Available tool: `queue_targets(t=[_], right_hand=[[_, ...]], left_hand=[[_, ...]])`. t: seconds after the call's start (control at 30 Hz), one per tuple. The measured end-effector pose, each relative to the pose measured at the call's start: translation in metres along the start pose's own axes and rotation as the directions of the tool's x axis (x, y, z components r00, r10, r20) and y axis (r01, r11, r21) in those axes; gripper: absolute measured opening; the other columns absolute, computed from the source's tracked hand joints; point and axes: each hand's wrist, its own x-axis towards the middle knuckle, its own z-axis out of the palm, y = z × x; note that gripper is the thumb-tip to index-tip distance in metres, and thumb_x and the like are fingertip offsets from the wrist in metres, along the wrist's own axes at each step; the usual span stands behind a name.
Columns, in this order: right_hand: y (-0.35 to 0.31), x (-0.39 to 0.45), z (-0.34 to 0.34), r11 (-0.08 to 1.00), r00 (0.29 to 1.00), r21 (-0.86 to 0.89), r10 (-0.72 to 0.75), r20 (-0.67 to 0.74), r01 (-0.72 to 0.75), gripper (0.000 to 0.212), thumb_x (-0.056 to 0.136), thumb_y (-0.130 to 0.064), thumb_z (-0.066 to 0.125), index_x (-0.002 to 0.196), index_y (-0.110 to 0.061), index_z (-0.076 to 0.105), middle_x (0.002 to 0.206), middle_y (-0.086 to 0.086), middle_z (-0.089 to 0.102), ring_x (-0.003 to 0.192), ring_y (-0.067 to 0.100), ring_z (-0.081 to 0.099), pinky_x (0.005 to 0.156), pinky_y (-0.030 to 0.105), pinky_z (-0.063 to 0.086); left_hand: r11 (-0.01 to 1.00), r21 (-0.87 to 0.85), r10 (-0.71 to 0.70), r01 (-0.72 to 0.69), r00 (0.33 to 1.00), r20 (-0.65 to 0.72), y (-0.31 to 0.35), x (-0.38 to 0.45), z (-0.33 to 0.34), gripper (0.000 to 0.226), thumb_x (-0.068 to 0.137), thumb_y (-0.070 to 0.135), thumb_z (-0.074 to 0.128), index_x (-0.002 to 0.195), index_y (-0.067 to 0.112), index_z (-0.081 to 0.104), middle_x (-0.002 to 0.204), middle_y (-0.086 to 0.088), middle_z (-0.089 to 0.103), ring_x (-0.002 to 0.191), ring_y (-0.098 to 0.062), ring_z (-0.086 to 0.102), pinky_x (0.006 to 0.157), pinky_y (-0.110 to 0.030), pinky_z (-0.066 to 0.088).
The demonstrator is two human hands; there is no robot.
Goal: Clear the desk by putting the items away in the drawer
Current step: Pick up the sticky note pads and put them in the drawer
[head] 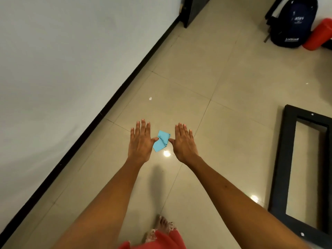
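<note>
A small light-blue folded paper [160, 141] lies on the beige tiled floor, seen between my two hands. My left hand [141, 141] is stretched out palm down with its fingers apart, just left of the paper. My right hand [184, 142] is held the same way just right of it. Both hands hold nothing; whether the thumbs touch the paper I cannot tell. No desk or drawer is in view.
A white wall [53, 69] with a black skirting runs along the left. A black rectangular frame [285, 159] lies on the floor at right. A dark backpack [294, 22] and a red object [319, 35] sit at far right. My bare foot [162, 222] is below.
</note>
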Motion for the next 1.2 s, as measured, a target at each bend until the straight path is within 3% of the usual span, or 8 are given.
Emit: queue_targets(t=[0.2,0.33,0.53,0.67,0.8,0.9,1.07,1.2], right_hand=[[0.018,0.077,0.116,0.989,0.998,0.135,0.064,-0.005,-0.062,0.06,0.105,-0.033,0.026,0.152,-0.004,0.004,0.162,0.011,0.003,0.15,0.024,-0.001,0.121,0.035,0.001],[0.022,0.129,0.196,0.931,0.99,0.346,0.138,-0.031,-0.119,0.053,0.102,-0.023,0.038,0.149,-0.004,0.022,0.156,0.012,0.025,0.144,0.028,0.025,0.117,0.033,0.021],[0.034,0.209,0.297,0.596,0.898,0.742,0.44,0.018,-0.307,0.031,0.092,-0.001,0.05,0.121,0.012,0.054,0.124,0.024,0.058,0.115,0.036,0.055,0.095,0.039,0.043],[0.05,0.255,0.35,0.616,0.897,0.727,0.441,0.001,-0.303,0.03,0.087,0.0,0.057,0.112,0.017,0.055,0.115,0.03,0.06,0.107,0.041,0.056,0.092,0.045,0.044],[0.06,0.281,0.377,0.645,0.914,0.715,0.404,-0.019,-0.271,0.032,0.089,-0.006,0.061,0.118,0.007,0.057,0.123,0.018,0.06,0.115,0.032,0.056,0.09,0.032,0.043],[0.061,0.294,0.384,0.648,0.919,0.717,0.393,-0.024,-0.258,0.036,0.088,-0.007,0.061,0.12,0.009,0.056,0.124,0.02,0.06,0.114,0.034,0.056,0.093,0.036,0.045],[0.062,0.302,0.394,0.662,0.919,0.693,0.394,0.002,-0.285,0.035,0.088,-0.007,0.059,0.12,0.007,0.055,0.118,0.019,0.062,0.11,0.032,0.058,0.09,0.037,0.046],[0.063,0.303,0.393,0.628,0.936,0.727,0.348,0.056,-0.277,0.043,0.09,-0.012,0.057,0.132,-0.003,0.052,0.13,0.013,0.057,0.118,0.029,0.054,0.095,0.032,0.044]], left_hand=[[1.0,-0.019,0.008,-0.008,1.0,0.014,-0.023,0.074,0.113,0.07,0.099,0.047,0.028,0.152,0.011,0.0,0.16,-0.012,-0.009,0.148,-0.027,-0.008,0.12,-0.041,0.001],[0.999,-0.036,0.032,-0.031,0.999,0.032,-0.039,0.124,0.188,0.069,0.1,0.045,0.03,0.152,0.01,0.002,0.16,-0.012,-0.006,0.149,-0.027,-0.005,0.12,-0.039,0.001],[0.956,-0.282,-0.066,0.074,0.997,0.04,-0.05,0.195,0.308,0.065,0.096,0.033,0.05,0.149,0.007,0.021,0.157,-0.016,0.019,0.143,-0.03,0.019,0.117,-0.037,0.017],[0.942,-0.322,-0.076,0.093,0.995,0.066,-0.05,0.228,0.368,0.072,0.088,0.028,0.065,0.146,0.01,0.026,0.143,-0.013,0.037,0.131,-0.03,0.033,0.105,-0.037,0.031],[0.968,-0.218,-0.103,0.124,0.989,0.106,-0.049,0.246,0.403,0.09,0.074,0.041,0.076,0.144,0.012,0.027,0.136,-0.012,0.044,0.127,-0.03,0.037,0.101,-0.039,0.033],[0.977,-0.163,-0.118,0.138,0.985,0.126,-0.049,0.25,0.415,0.098,0.067,0.043,0.08,0.143,0.014,0.025,0.135,-0.012,0.044,0.126,-0.03,0.037,0.101,-0.039,0.031],[0.988,-0.095,-0.121,0.125,0.992,0.04,-0.047,0.253,0.429,0.094,0.064,0.042,0.083,0.139,0.016,0.031,0.132,-0.011,0.044,0.124,-0.028,0.038,0.099,-0.037,0.032],[0.945,-0.23,-0.214,0.235,0.97,0.111,-0.051,0.258,0.434,0.073,0.062,0.04,0.084,0.121,0.016,0.047,0.12,-0.007,0.053,0.119,-0.029,0.039,0.093,-0.037,0.035]])
